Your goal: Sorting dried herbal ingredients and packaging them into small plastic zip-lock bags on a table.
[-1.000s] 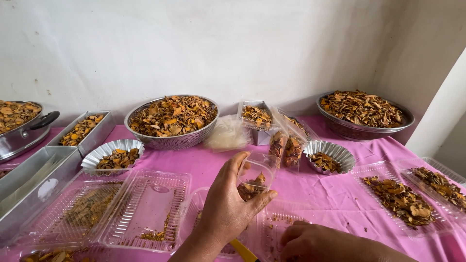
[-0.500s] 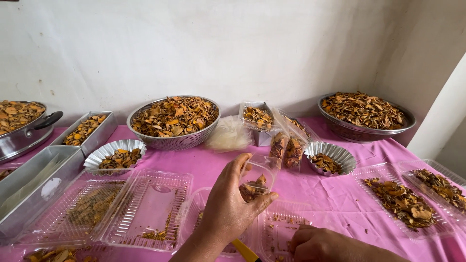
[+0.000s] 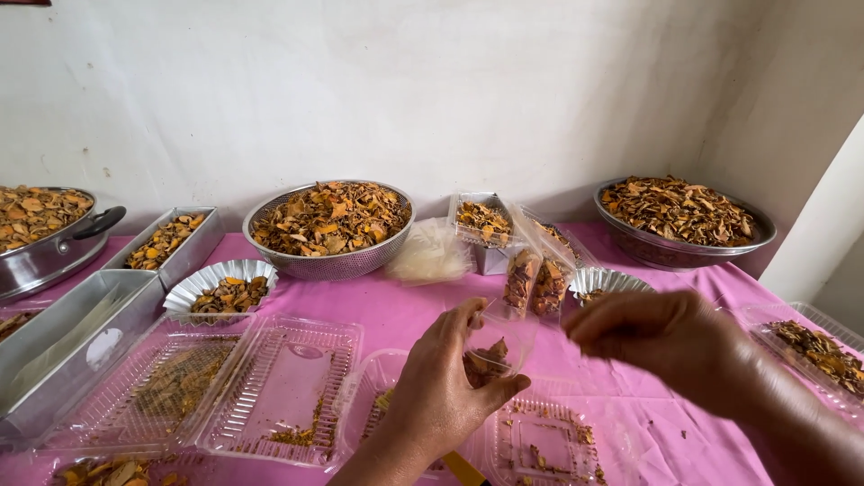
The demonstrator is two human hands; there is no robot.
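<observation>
Now the left hand (image 3: 441, 396) pinches a clear bag (image 3: 500, 340) of chips; the right hand (image 3: 670, 337) hovers beside it, loosely curled and empty. Tilted, the bag could spill onto the surface (image 3: 405, 310).

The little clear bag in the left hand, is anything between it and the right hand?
Nothing visible stands between them. The left hand pinches the small clear bag of dried pieces, and the right hand hangs just beside it, above the pink table. Only open air shows in the gap.

A pink-clothed table (image 3: 396, 315) stands against a plain white wall (image 3: 360, 81).
</observation>
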